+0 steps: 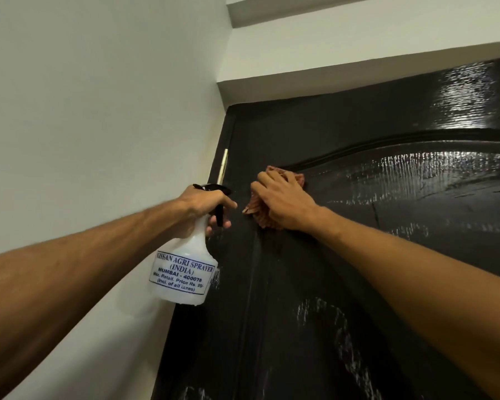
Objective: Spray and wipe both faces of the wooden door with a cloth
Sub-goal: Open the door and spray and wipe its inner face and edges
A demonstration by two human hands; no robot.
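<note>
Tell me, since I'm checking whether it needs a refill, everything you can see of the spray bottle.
The spray bottle is translucent white plastic with a black spray head and trigger. A label in blue print reads KISSAN AGRI SPRAYER (INDIA). It hangs roughly upright, nozzle toward the door, by its left edge. The left hand grips its neck. Fill level cannot be told.

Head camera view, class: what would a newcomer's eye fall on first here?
The white spray bottle with blue lettering, gripped in the left hand at centre-left against the pale wall. Next, the right hand holding a reddish cloth against the glossy black door, whose face shows shiny streaks.
</note>
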